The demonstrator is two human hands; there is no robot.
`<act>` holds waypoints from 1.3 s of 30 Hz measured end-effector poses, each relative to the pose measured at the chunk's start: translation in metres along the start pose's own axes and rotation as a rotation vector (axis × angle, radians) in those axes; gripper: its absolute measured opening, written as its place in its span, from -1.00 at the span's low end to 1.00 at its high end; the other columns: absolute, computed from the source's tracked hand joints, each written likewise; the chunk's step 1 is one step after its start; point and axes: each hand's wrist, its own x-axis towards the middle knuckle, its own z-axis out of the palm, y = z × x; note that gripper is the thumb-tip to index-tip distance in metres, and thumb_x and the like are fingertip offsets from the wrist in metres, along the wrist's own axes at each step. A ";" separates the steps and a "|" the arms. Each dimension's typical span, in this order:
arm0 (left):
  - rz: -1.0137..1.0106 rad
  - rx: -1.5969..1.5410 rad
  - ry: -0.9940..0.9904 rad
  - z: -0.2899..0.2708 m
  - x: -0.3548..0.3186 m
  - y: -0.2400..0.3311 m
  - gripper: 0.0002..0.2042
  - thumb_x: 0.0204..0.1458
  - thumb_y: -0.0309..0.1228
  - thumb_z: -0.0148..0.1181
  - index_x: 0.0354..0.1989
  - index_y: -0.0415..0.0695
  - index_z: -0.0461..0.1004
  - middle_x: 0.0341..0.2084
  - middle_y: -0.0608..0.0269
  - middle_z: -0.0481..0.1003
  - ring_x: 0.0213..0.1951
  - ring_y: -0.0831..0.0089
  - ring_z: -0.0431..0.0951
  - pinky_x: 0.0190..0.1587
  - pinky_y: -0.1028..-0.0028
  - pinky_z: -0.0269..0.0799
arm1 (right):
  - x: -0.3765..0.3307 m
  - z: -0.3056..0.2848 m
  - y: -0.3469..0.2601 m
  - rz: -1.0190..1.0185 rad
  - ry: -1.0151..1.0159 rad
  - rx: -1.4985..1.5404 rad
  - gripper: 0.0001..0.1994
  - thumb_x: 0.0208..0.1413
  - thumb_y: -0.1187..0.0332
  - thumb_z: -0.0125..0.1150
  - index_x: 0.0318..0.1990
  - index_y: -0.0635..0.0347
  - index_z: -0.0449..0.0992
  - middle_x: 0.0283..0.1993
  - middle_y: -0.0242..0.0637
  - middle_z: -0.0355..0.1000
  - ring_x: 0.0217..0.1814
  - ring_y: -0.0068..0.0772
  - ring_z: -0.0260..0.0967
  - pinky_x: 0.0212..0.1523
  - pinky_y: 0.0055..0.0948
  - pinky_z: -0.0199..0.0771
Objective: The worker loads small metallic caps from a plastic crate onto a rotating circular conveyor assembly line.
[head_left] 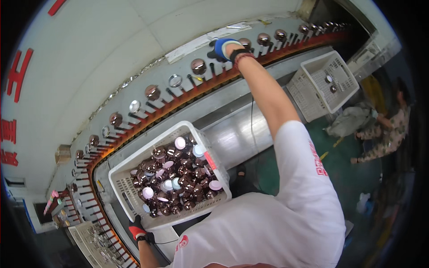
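While a pale slotted crate (119, 185) rests left of centre beside a curving track (154, 119), heaped with glossy copper-brown caps (184, 170) and pink and pale-blue discs (180, 143), I watch from afar as two gloved hands work at its sides. At the crate's near left corner is the left hand (138, 230), in a red-and-black glove, its dark fingers up against the wall; from my distant view I cannot tell how far they close or whether they grip. Across the track, at the end of an outstretched arm, the right hand (219, 49), gloved in blue and black, has its fingers bent; I cannot tell whether they hold anything. Just beside it stands a copper-brown cap, one of a row of rounded pieces alternating with bare black posts (212, 69). Farther right, a second crate (308, 96) holds a few small pieces. Beyond, a person in camouflage (384, 138) is near a grey bag (353, 120) over a green floor (342, 156).
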 end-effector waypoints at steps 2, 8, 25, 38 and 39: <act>-0.005 -0.028 -0.127 0.027 0.021 0.017 -0.60 0.12 -0.36 0.40 0.09 -0.32 0.62 -0.16 0.17 0.68 -0.21 0.33 0.61 -0.09 0.23 0.56 | 0.024 0.019 0.073 -0.020 -0.201 -0.046 -0.45 0.17 -0.15 0.32 -0.01 0.20 0.71 -0.30 -0.10 0.67 -0.19 -0.07 0.66 -0.06 -0.08 0.62; -0.239 0.001 -0.035 0.002 0.014 0.006 -0.33 0.13 -0.09 0.41 0.42 0.05 0.38 0.21 -0.13 0.54 0.00 -0.06 0.65 -0.01 0.09 0.56 | 0.037 0.100 -0.062 0.013 0.345 0.036 -0.81 0.02 0.25 0.36 -0.28 0.10 0.77 -0.23 -0.05 0.69 -0.15 -0.05 0.70 -0.12 -0.07 0.67; -0.136 0.164 -0.242 -0.014 0.014 0.017 -0.55 0.15 -0.23 0.42 0.12 -0.26 0.62 -0.11 0.09 0.67 -0.17 0.25 0.63 -0.14 0.19 0.57 | -0.247 0.161 -0.199 -0.976 -0.674 0.503 -0.28 0.18 -0.27 0.27 0.28 0.12 0.53 0.26 0.08 0.53 0.26 0.14 0.50 0.31 0.04 0.49; -0.040 -0.041 -0.059 0.006 0.005 -0.011 -0.57 0.10 -0.30 0.44 0.09 -0.30 0.62 -0.17 0.15 0.69 -0.19 0.32 0.65 -0.10 0.30 0.57 | 0.011 0.025 -0.038 -0.319 0.079 0.005 -0.21 0.03 0.08 0.45 0.45 0.00 0.38 0.30 0.09 0.51 0.31 0.09 0.50 0.28 -0.09 0.51; -0.042 -0.029 -0.054 -0.002 0.002 -0.015 -0.57 0.10 -0.29 0.45 0.07 -0.30 0.63 -0.17 0.15 0.69 -0.20 0.32 0.66 -0.11 0.29 0.57 | 0.015 0.023 -0.062 -0.199 -0.067 -0.048 -0.30 -0.02 0.05 0.47 0.32 0.04 0.53 0.27 0.13 0.53 0.31 0.08 0.51 0.29 -0.06 0.50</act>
